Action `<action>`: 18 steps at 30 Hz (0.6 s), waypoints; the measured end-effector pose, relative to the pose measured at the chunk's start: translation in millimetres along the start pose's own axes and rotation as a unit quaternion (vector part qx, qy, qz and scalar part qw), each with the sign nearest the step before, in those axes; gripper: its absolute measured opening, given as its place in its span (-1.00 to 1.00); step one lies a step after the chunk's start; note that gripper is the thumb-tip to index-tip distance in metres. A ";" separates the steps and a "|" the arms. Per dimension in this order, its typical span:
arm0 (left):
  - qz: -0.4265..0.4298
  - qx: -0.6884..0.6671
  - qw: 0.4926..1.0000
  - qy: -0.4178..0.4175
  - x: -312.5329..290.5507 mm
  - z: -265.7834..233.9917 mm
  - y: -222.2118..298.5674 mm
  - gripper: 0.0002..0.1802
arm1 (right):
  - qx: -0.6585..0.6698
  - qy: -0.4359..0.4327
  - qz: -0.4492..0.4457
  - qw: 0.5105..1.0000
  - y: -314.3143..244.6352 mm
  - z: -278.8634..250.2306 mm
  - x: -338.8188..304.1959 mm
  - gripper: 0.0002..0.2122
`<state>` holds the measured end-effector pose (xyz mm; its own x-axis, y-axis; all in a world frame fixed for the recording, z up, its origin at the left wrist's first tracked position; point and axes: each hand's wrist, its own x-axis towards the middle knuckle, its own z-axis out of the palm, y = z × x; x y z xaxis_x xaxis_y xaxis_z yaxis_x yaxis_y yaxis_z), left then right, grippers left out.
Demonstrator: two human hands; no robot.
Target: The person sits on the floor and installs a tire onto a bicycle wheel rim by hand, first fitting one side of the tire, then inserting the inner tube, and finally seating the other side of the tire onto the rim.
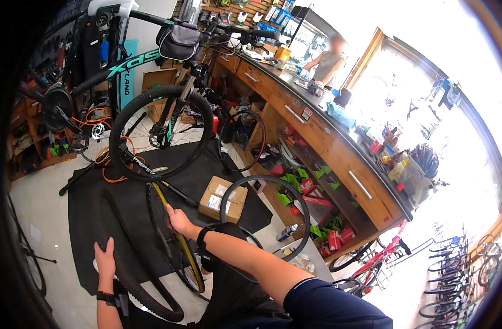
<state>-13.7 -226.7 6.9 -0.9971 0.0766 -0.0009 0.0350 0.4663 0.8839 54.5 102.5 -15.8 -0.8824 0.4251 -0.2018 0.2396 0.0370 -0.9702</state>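
Observation:
My left hand (105, 259) is closed around the left side of a loose black bicycle tire (126, 277). The tire hangs in a long, narrow loop, its bottom curve low in the picture and its upper part blurred. Just to its right, my right hand (179, 220) grips the rim of a bicycle wheel (184, 245) that stands on edge between the tire and my leg. A yellow strip runs along the wheel's rim, and no tire shows over it there. Part of the wheel's right side is hidden by my right hand and leg.
A black mountain bike (129, 66) hangs ahead over a dark floor mat (86, 219). Right of the mat are a cardboard box (229, 210), another tire (307, 215) and a spray can (287, 232). A wooden counter (339, 159) runs along the right, with a person (328, 64) behind it.

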 end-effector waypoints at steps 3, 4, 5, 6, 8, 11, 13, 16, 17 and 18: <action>-0.007 0.032 0.999 0.003 -7.7 0.1 7.9 -0.05 | -0.035 -0.019 -0.014 0.999 0.3 2.1 -3.8 -0.32; 0.002 0.025 1.000 0.001 -2.5 1.9 3.8 -0.05 | -0.028 -0.016 -0.015 0.999 -2.0 1.9 -3.9 -0.32; 0.004 0.026 1.000 -0.005 -6.1 0.3 6.6 -0.05 | -0.020 -0.015 -0.011 1.000 -3.9 4.0 -8.4 -0.31; 0.008 0.022 1.000 -0.012 -9.6 2.5 17.5 -0.05 | -0.015 -0.011 -0.008 1.000 -4.4 3.3 -9.6 -0.31; 0.014 0.030 0.999 -0.010 -11.5 6.8 24.9 -0.04 | -0.025 -0.015 -0.014 0.999 -4.8 0.5 -10.6 -0.30; 0.016 0.018 0.999 -0.031 -15.7 7.3 31.6 -0.04 | -0.022 -0.012 -0.007 1.000 -5.8 0.0 -15.3 -0.33; 0.011 0.022 0.999 -0.027 -16.4 7.2 28.9 -0.03 | -0.013 -0.020 0.003 1.000 -9.9 0.3 -23.9 -0.35; 0.012 0.033 0.999 -0.012 -16.1 7.5 28.6 -0.03 | -0.033 -0.016 -0.012 0.999 -8.6 0.0 -31.7 -0.41; 0.014 0.036 0.999 -0.009 -16.2 10.5 30.3 -0.03 | -0.070 0.019 -0.024 0.997 -2.6 -1.6 -31.5 -0.43; 0.016 0.033 0.999 -0.012 -15.7 13.1 32.7 -0.03 | -0.106 0.055 -0.036 0.992 6.7 -2.6 -29.0 -0.46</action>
<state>4.0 -201.1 29.7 -0.9934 0.1136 0.0157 0.0729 0.5195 0.8513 82.7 92.8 -16.1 -0.8537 0.5097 -0.1068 0.2684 0.2548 -0.9290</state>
